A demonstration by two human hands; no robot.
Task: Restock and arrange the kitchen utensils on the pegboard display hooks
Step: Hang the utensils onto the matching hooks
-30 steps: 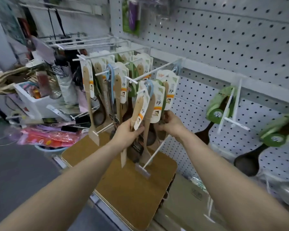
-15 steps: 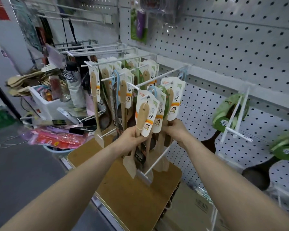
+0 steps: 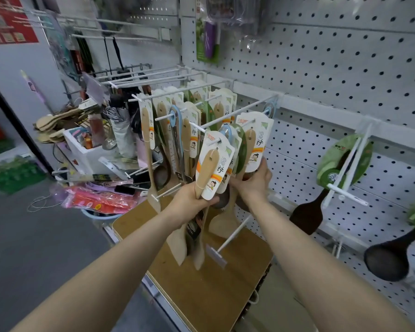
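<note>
A retail shop aisle selling kitchenware. A white pegboard wall carries long white display hooks, and rows of wooden spatulas hang from them, each on a printed retail card. To the right, dark ladles with green card labels hang from more hooks. A carded purple item hangs higher up. At the left, a white box holds loose stock beside a pile of unpackaged wooden spoons and red plastic packets. A red poster is on the far wall.
</note>
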